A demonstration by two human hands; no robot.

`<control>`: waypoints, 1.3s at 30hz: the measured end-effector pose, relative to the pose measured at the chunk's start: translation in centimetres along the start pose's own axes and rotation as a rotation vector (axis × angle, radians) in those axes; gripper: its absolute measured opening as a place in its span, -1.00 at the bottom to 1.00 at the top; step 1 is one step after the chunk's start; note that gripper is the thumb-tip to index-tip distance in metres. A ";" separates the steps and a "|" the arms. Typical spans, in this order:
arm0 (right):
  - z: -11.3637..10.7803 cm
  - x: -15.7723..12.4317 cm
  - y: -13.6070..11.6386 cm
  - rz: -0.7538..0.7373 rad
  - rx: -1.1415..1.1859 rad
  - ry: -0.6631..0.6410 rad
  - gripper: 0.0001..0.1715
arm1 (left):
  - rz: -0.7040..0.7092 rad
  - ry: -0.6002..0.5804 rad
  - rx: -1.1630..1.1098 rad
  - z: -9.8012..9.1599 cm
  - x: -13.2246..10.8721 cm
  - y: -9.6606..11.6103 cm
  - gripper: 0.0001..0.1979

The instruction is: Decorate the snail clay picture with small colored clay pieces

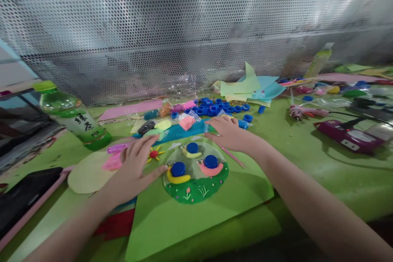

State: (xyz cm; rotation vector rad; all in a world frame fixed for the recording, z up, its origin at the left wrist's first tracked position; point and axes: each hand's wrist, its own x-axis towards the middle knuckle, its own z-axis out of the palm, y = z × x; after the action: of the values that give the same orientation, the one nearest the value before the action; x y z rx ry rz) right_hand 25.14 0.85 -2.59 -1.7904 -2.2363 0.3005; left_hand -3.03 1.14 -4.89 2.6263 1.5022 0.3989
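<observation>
A round clear disc (196, 172) lies on a green sheet (196, 217), decorated with green clay grass and three clay snails with blue bottle-cap shells. My left hand (136, 163) rests flat and open just left of the disc, fingers stretched toward the yellow snail (177, 174). My right hand (227, 131) lies palm down behind the disc, fingers loosely curled on small clay bags near a blue sheet (181, 132); nothing is clearly gripped. A thin pink stick (233, 157) lies under my right wrist.
A green tea bottle (73, 116) lies tilted at the left. Several blue caps (221, 108) and coloured papers (248, 86) sit at the back. A purple power strip (350, 137) with a cable is at the right. A perforated metal wall stands behind the table.
</observation>
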 end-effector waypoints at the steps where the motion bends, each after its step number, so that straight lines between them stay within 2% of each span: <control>1: 0.1 0.1 0.1 -0.003 0.006 -0.018 -0.43 | 0.025 -0.026 0.010 0.3 0.0 0.2 -0.35; 5: 0.2 0.3 0.4 -0.045 0.056 -0.061 -0.49 | 0.072 -0.037 0.033 0.7 -0.1 0.8 -0.34; 9: 0.3 0.3 0.4 -0.076 0.120 -0.085 -0.50 | 0.000 0.003 0.014 0.6 0.2 0.6 -0.36; 12: 0.5 0.3 0.3 -0.079 0.152 -0.097 -0.54 | -0.056 -0.039 -0.014 0.7 0.6 0.3 -0.38; 15: 0.6 0.4 0.3 -0.077 0.176 -0.112 -0.56 | -0.024 -0.071 -0.002 0.9 0.9 0.3 -0.41; 28: 1.0 0.7 0.6 -0.089 0.261 -0.130 -0.64 | -0.041 -0.001 -0.017 1.1 0.8 0.0 -0.49; 34: 1.1 0.9 0.9 -0.087 0.232 -0.119 -0.64 | -0.093 0.020 -0.015 0.3 1.0 0.1 -0.51; 39: 0.7 0.7 1.4 -0.024 0.137 -0.115 -0.58 | -0.131 -0.018 -0.025 -0.3 0.8 0.6 -0.48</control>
State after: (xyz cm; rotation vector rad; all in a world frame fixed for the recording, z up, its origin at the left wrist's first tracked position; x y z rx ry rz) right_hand 26.04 1.81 -3.67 -1.7152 -2.2512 0.5505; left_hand -2.22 1.47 -4.30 2.4886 1.6405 0.3782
